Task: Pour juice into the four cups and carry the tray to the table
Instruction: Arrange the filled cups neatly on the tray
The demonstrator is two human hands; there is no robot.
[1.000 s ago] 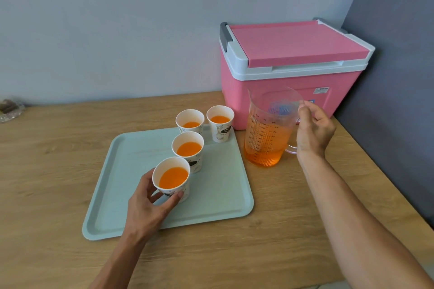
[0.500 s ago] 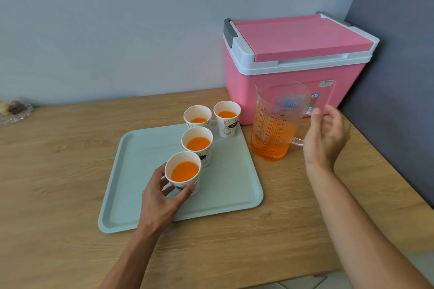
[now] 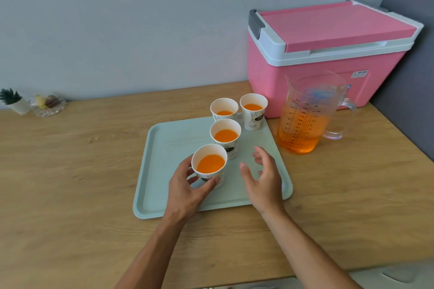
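Juice (image 3: 226,135) sits in all four cups on the tray (image 3: 169,148), high in the near cup (image 3: 209,173) and the middle cup (image 3: 229,148), and lower in the far-left cup (image 3: 224,107) and the far-right cup (image 3: 254,122). The left hand (image 3: 187,191) grips the near cup low down, while the right hand (image 3: 264,180) hovers relaxed over the tray, holding nothing. The jug (image 3: 303,124), about half full, stands on the counter (image 3: 70,171) just right of the tray, before the cooler (image 3: 328,54).
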